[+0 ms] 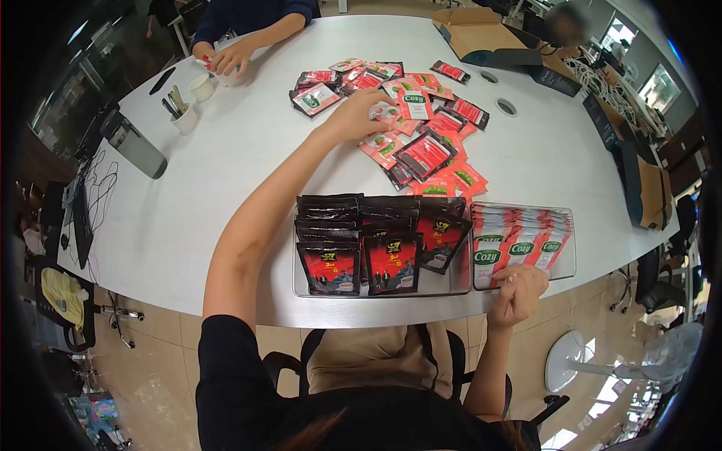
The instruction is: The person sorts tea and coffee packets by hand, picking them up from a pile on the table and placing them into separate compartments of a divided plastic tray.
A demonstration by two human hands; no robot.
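Observation:
My left hand (365,116) reaches into a loose pile of sachets, thumb and fingers apart around a pink sachet (386,113). Just right of its fingertips is a white-and-red Cozy sachet (414,105). A black-and-red sachet (426,155) lies on the near part of the pile. My right hand (520,293) is closed at the front of a clear tray (573,259) of upright Cozy sachets (522,248); what its fingers pinch is hidden. Left of that, another clear tray (353,292) holds rows of black-and-red G7 3in1 coffee sachets (392,263).
Across the table (226,150) a person's hands (229,60) hold something small beside a paper cup (201,88). At left stand a bottle (135,143) and a cup of pens (183,119). Opened cardboard boxes (481,37) lie at the back right, near two round table holes.

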